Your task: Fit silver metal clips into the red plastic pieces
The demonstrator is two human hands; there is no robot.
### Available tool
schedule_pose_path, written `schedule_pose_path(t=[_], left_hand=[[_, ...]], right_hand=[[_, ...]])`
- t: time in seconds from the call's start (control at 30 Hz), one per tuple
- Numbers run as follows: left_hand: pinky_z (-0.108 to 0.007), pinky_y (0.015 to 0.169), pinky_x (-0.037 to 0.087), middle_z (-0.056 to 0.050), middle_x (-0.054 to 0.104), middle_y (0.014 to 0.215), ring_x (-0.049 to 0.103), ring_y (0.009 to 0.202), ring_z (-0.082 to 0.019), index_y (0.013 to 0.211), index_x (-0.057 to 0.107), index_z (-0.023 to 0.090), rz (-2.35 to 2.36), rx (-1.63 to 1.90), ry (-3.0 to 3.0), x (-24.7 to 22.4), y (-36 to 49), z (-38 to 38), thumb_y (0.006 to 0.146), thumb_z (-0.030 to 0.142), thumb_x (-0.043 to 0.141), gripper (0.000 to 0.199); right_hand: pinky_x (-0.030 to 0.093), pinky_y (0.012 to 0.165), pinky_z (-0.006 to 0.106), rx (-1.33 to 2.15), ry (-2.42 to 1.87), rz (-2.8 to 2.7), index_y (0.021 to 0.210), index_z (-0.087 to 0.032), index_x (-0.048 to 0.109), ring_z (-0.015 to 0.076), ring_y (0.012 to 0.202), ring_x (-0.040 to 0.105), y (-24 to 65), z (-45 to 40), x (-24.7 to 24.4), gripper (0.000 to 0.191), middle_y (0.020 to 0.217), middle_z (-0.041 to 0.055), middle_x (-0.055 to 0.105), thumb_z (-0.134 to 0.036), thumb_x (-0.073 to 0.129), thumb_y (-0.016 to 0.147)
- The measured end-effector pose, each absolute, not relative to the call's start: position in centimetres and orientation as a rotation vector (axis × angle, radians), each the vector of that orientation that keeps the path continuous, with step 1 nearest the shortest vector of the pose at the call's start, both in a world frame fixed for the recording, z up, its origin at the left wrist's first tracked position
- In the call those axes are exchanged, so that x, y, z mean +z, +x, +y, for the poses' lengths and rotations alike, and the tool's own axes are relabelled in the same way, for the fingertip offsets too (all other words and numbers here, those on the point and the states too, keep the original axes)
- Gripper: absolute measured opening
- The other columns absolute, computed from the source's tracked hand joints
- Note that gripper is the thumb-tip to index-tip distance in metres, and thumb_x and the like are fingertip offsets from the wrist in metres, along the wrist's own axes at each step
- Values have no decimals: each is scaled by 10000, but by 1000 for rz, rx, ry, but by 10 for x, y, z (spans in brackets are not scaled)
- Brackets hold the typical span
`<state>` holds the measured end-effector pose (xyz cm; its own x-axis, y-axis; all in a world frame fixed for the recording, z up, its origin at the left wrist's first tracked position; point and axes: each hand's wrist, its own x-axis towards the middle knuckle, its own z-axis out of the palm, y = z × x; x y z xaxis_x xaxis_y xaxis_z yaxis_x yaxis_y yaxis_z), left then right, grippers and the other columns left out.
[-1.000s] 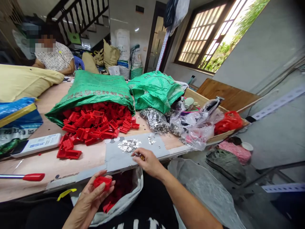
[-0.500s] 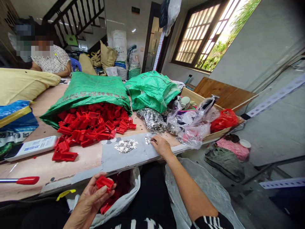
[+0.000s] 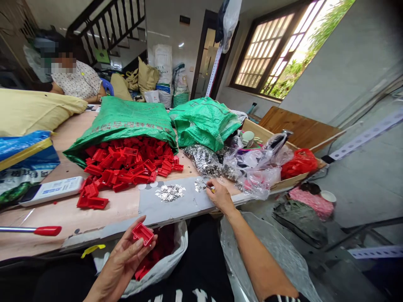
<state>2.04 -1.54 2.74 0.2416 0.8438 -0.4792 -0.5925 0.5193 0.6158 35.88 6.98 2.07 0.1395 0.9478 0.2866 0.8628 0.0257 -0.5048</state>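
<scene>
My left hand [image 3: 130, 251] grips a small red plastic case [image 3: 143, 234] by its sides, in front of the table edge. The hollow side of the case faces up towards me. My right hand [image 3: 219, 196] is closed on a thin pointed tool [image 3: 209, 187] with a yellow part, probably tweezers; the fingers hide most of it. Its tip is at a small group of shiny metal pieces [image 3: 199, 185] on a grey sheet [image 3: 189, 204]. To the left on this sheet lies a larger heap of metal pieces [image 3: 170, 193].
Many red cases [image 3: 126, 165] spill from a green woven sack [image 3: 135, 119]. Clear bags of metal parts [image 3: 203, 159] lie beside a wooden box [image 3: 291, 181]. Below the edge hangs a white bag [image 3: 181, 243] with red cases. A co-worker [image 3: 77, 79] sits across the table.
My left hand has turned the red case so its hollow side shows more. My right hand stays at the small group of metal pieces. The whole view has shifted slightly.
</scene>
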Motion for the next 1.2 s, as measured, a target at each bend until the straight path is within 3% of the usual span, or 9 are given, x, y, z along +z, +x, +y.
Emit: schedule_pose_path(t=[0.17,0.27,0.53,0.8,1.0,1.1,1.2], left_hand=[[-391,937,520,-68,726,976,701,943,-262,1306,523,249,758,1040,355,33,17,-10,661,160,792,705],[-400,954,506,-82,722,1022,692,972,-264,1291,527,233,700,1063,377,36,18,-9,671,126,778,677],[-342,905,526,-89,723,1006,692,969,-248,1283,537,192,647,1049,387,39,22,-12,727,164,752,597],[-248,694,563,-70,705,989,698,763,-166,1180,616,182,633,1025,384,37,19,-15,776,219,719,419],[-198,488,504,-50,671,734,641,571,-131,1000,651,125,643,936,388,34,23,-18,836,325,643,259],[-172,428,471,-53,668,684,624,510,-118,898,647,112,682,901,304,33,23,-19,841,336,632,231],[-169,421,472,-65,677,671,631,505,-123,917,645,114,695,852,249,32,20,-18,853,298,617,197]], right_hand=[[453,737,309,293,-1685,-1717,855,-185,600,199,779,605,346,64,33,162,820,51,658,-311,501,828],[450,704,287,570,-1504,-1646,878,-179,624,192,769,599,313,50,43,229,822,51,659,-395,558,839],[428,644,222,982,-1182,-1787,879,-188,634,129,677,554,216,10,69,124,772,-1,647,-305,592,873],[436,621,216,929,-1133,-1917,909,-193,650,119,627,572,198,12,76,91,776,1,682,-243,578,887],[464,697,237,784,-1059,-2133,940,-188,642,149,753,611,202,18,73,122,850,32,679,-140,563,862],[479,731,249,719,-948,-2266,947,-179,639,160,809,619,207,22,73,173,888,46,674,-78,560,831],[489,752,258,668,-867,-2357,966,-175,640,168,835,621,211,25,73,169,899,55,675,-89,547,855]])
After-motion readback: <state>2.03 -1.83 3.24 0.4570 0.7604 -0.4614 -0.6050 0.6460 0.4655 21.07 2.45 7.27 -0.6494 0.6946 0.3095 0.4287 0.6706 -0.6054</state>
